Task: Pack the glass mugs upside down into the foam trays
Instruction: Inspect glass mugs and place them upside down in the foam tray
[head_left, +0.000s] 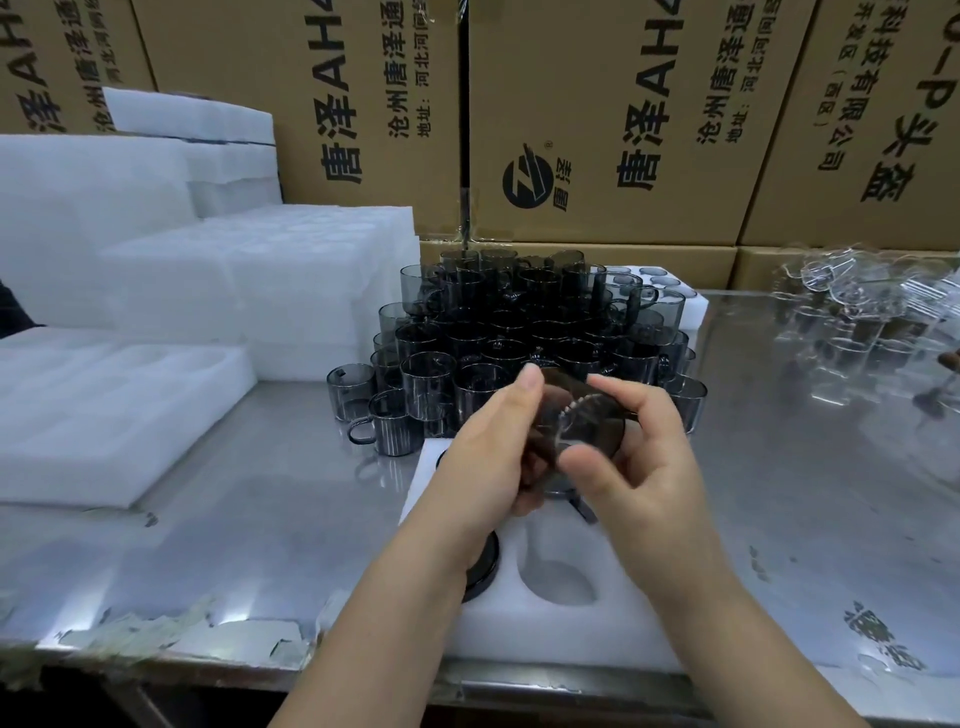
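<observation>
Nearest me, a white foam tray (571, 629) lies on the shiny steel desk (260, 493). A dark upturned mug (485, 566) sits in a pocket under my left forearm, with an empty round pocket (558, 577) just beside it. Above the tray, my left hand (488, 457) and right hand (634, 457) both grip one smoky grey glass mug (582, 421), fingers curled round it, the mug tilted. Beyond it is a crowded cluster of smoky mugs (519, 332), with stacked white foam blocks (260, 280) to the left and clear glass mugs (857, 291) to the right. Brown cardboard boxes (597, 130) stand behind.
</observation>
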